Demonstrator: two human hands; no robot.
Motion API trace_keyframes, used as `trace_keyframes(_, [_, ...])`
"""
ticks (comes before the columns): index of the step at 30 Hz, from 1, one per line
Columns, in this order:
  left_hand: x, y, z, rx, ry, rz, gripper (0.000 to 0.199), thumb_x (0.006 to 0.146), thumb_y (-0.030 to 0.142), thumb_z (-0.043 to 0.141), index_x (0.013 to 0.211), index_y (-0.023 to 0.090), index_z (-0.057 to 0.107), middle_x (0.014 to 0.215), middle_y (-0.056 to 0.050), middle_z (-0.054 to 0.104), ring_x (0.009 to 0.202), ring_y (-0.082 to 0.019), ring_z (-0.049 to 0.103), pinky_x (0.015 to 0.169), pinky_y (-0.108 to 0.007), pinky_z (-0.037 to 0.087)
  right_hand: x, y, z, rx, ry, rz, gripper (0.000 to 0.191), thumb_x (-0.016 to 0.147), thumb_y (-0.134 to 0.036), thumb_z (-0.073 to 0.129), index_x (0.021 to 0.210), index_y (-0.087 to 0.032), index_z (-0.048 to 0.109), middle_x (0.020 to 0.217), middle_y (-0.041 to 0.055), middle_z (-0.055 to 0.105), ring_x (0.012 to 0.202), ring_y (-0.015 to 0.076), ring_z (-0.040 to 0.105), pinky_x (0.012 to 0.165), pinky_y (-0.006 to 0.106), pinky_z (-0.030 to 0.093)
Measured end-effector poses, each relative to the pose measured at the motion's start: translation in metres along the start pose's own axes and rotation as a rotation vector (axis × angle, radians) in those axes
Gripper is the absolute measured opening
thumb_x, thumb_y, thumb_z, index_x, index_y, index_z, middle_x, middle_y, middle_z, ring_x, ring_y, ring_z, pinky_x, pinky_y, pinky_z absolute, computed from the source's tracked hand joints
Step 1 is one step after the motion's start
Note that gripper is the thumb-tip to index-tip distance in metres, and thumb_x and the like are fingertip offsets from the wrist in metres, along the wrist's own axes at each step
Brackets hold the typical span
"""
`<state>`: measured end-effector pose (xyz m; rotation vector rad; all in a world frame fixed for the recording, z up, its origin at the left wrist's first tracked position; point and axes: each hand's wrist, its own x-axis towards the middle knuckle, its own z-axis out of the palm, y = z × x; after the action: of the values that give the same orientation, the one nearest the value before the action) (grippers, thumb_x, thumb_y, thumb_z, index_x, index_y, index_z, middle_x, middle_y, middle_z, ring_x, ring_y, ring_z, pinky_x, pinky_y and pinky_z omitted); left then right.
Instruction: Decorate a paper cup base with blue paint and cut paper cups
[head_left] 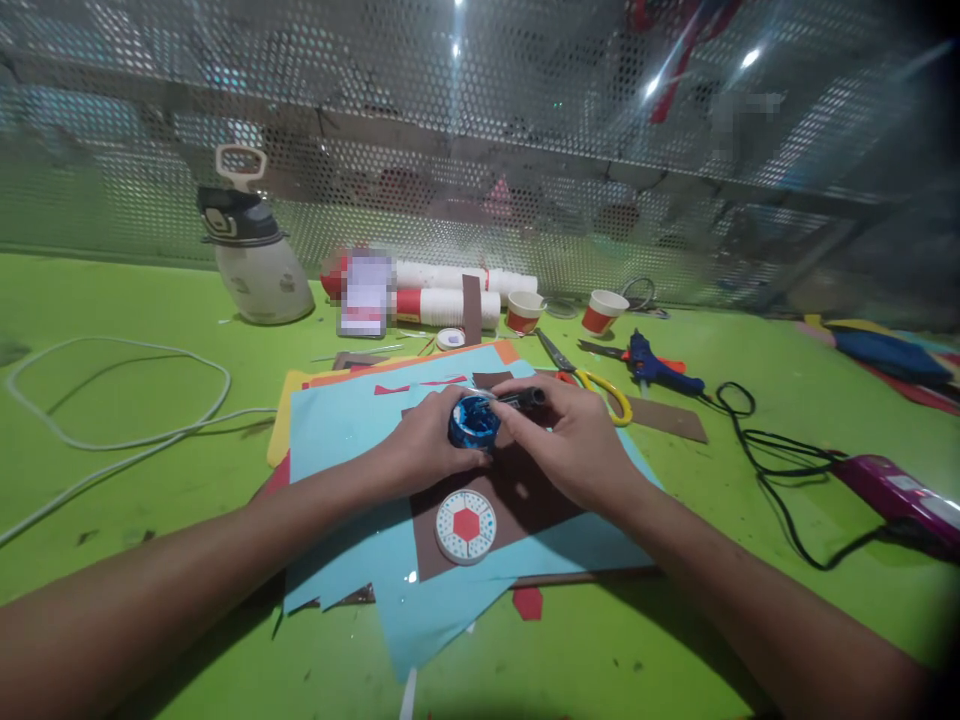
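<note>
Fingers of the left hand (424,440) clasp a blue-smeared container (474,428); the right hand (577,435) grips a black pen-like tool (531,398). At six o'clock lies a disc (466,525).

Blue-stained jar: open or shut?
Open: the left hand holds the jar, no lid covers its mouth and blue shows inside.

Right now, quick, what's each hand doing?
Left hand: closed around the small blue-smeared pot.
Right hand: closed, holding a black pen-like tool at the pot's rim; its tip is hard to see.
</note>
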<state>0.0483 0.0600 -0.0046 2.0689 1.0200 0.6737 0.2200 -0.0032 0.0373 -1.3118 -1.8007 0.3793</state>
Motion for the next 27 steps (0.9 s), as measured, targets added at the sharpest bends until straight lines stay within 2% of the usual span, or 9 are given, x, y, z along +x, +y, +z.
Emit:
trace_keyframes(6, [-0.01, 0.002, -0.007, 0.023, 0.018, 0.018, 0.059, 0.063, 0.023, 0.082, 0.116, 0.019, 0.056, 0.115, -0.01, 0.068, 0.106, -0.031, 0.065, 0.089, -0.045, 0.051, -0.001, 0.005, 0.005, -0.003, -0.093, -0.053, 0.013, 0.092, -0.026, 0.067, 0.099, -0.016, 0.068, 0.091, 0.0009, 0.07, 0.077, 0.014, 0.067, 0.072, 0.033, 0.057])
trace_keyframes(10, [-0.018, 0.004, -0.007, 0.047, 0.057, 0.027, 0.058, 0.064, 0.025, 0.082, 0.116, 0.018, 0.056, 0.117, -0.011, 0.067, 0.108, -0.032, 0.064, 0.089, -0.046, 0.051, -0.006, -0.011, -0.001, 0.016, -0.028, -0.083, 0.013, 0.088, -0.018, 0.067, 0.099, -0.013, 0.071, 0.085, 0.0034, 0.073, 0.072, 0.0133, 0.067, 0.066, 0.028, 0.055])
trace_keyframes(12, [-0.021, 0.004, -0.007, 0.057, 0.078, 0.033, 0.055, 0.066, 0.027, 0.081, 0.115, 0.019, 0.056, 0.115, -0.01, 0.068, 0.106, -0.031, 0.065, 0.087, -0.046, 0.052, -0.009, -0.017, -0.001, 0.014, 0.029, -0.119, 0.016, 0.087, -0.017, 0.067, 0.1, -0.01, 0.073, 0.087, 0.0069, 0.074, 0.075, 0.0141, 0.068, 0.068, 0.027, 0.054])
trace_keyframes(15, [-0.024, 0.002, -0.006, 0.069, 0.108, 0.059, 0.056, 0.068, 0.028, 0.079, 0.119, 0.021, 0.055, 0.122, -0.01, 0.067, 0.11, -0.03, 0.064, 0.091, -0.046, 0.051, -0.012, -0.015, 0.006, 0.004, 0.063, -0.183, 0.016, 0.086, -0.016, 0.067, 0.101, -0.011, 0.073, 0.09, 0.0078, 0.074, 0.08, 0.0154, 0.068, 0.074, 0.029, 0.053])
trace_keyframes(17, [-0.025, 0.0, -0.004, 0.078, 0.123, 0.076, 0.065, 0.068, 0.025, 0.077, 0.128, 0.021, 0.051, 0.132, -0.011, 0.063, 0.119, -0.03, 0.06, 0.098, -0.046, 0.049, -0.012, -0.009, 0.012, -0.003, 0.041, -0.205, 0.013, 0.086, -0.016, 0.067, 0.099, -0.013, 0.071, 0.09, 0.0051, 0.073, 0.082, 0.016, 0.068, 0.076, 0.032, 0.054])
trace_keyframes(21, [-0.026, -0.002, -0.002, 0.088, 0.134, 0.086, 0.079, 0.068, 0.023, 0.075, 0.139, 0.017, 0.041, 0.142, -0.015, 0.055, 0.127, -0.031, 0.055, 0.104, -0.047, 0.046, -0.01, -0.004, 0.014, -0.011, -0.021, -0.181, 0.01, 0.088, -0.017, 0.067, 0.098, -0.015, 0.069, 0.085, -0.0001, 0.07, 0.075, 0.0139, 0.066, 0.071, 0.032, 0.054])
trace_keyframes(24, [-0.027, 0.0, -0.003, 0.08, 0.119, 0.087, 0.076, 0.069, 0.027, 0.076, 0.137, 0.018, 0.043, 0.142, -0.014, 0.056, 0.127, -0.031, 0.055, 0.103, -0.047, 0.047, -0.01, -0.007, 0.009, 0.001, -0.015, -0.136, 0.012, 0.087, -0.016, 0.066, 0.098, -0.014, 0.072, 0.084, 0.0033, 0.071, 0.071, 0.0143, 0.066, 0.066, 0.029, 0.053])
trace_keyframes(27, [-0.026, 0.002, -0.005, 0.066, 0.105, 0.075, 0.07, 0.07, 0.03, 0.076, 0.133, 0.02, 0.046, 0.139, -0.013, 0.059, 0.125, -0.031, 0.057, 0.102, -0.048, 0.048, -0.012, -0.009, 0.009, 0.012, 0.008, -0.126, 0.016, 0.087, -0.017, 0.064, 0.101, -0.013, 0.072, 0.089, 0.008, 0.073, 0.078, 0.0174, 0.067, 0.07, 0.032, 0.053])
